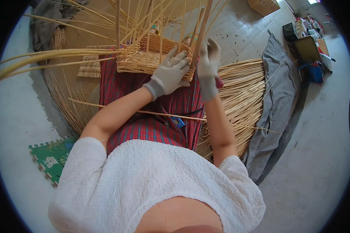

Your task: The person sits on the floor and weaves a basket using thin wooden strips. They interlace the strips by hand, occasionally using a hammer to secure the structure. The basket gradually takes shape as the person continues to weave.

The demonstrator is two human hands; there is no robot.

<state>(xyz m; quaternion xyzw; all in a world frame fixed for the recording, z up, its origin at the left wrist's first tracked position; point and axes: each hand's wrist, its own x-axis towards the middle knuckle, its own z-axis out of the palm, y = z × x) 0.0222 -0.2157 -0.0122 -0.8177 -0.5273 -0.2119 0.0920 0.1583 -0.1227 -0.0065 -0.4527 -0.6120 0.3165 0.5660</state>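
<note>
A half-woven wicker basket [140,65] sits on my lap over a red plaid cloth [144,130], with upright canes and wooden posts rising from its walls. My left hand [170,73], in a pale knit glove, grips the basket's near wall close to the right corner, its fingers reaching over the weave. Just right of the corner post [203,27] is my right hand [209,58], gloved too and slightly blurred. Its fingers point up and stand a little apart, with nothing visible in them. Several long canes [58,54] stick out leftward from the basket.
A thick bundle of canes [241,97] lies on grey cloth [278,93] to my right. One loose cane [155,113] crosses my lap. Loose canes [72,103] and a green foam mat [52,159] are at left. Far right stand a box and clutter [309,48]; another basket [263,6] is at the back.
</note>
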